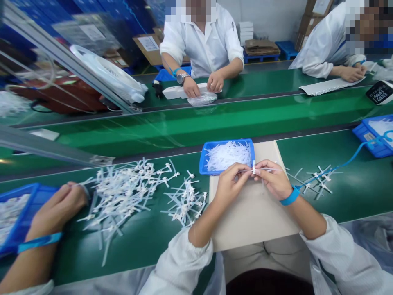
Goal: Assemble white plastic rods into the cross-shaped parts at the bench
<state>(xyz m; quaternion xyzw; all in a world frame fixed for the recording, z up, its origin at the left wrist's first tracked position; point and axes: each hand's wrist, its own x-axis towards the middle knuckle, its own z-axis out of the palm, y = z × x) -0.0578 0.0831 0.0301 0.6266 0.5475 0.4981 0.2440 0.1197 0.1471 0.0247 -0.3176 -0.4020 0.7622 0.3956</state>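
Note:
My left hand point(229, 183) and my right hand point(273, 178) meet above a beige board point(254, 213) in front of me. Both pinch a thin white cable tie point(254, 167) between their fingertips, the tie's head between the two hands and its strap running right. A blue wristband point(290, 196) with a blue coiled cord sits on my right wrist. Just beyond my hands stands a small blue tray point(227, 156) filled with white ties. A small pile of ties point(186, 200) lies left of the board.
A large heap of ties point(123, 192) lies at left, where a co-worker's hand point(57, 209) rests by a blue bin point(21, 213). Loose ties point(319, 180) lie at right. Across the green conveyor point(196, 123), two people in white coats work; a blue tray point(376, 133) sits far right.

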